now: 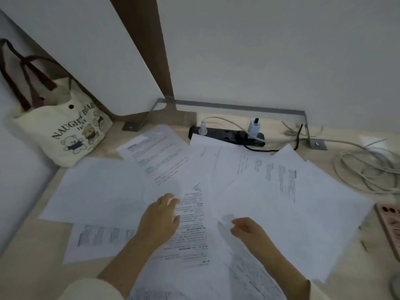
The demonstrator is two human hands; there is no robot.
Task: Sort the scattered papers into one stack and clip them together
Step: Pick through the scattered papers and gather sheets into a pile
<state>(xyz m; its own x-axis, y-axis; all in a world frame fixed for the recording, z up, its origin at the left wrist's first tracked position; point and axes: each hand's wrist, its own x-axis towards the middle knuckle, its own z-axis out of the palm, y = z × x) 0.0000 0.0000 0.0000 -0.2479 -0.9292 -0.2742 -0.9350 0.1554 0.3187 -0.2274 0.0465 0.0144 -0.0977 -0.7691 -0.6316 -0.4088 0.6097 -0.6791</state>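
Hazards: overlapping papers [303, 202] spread over the desk [32, 267] could crease or skid toward the power strip [225, 133] if dragged by one corner. Left hand [160, 217]: fingers straight, pressing flat on the middle printed sheet. Right hand [249, 231]: fingers curled beside a lifted sheet edge; pinch or not, blur prevents telling. Remaining sheets lie beyond both hands.

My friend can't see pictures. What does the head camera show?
Printed papers lie scattered across a pale desk; the left hand lies flat on them, and the right hand is at a sheet's corner. A cream tote bag with bears stands far left, a black power strip at the back, loose cables on the right.
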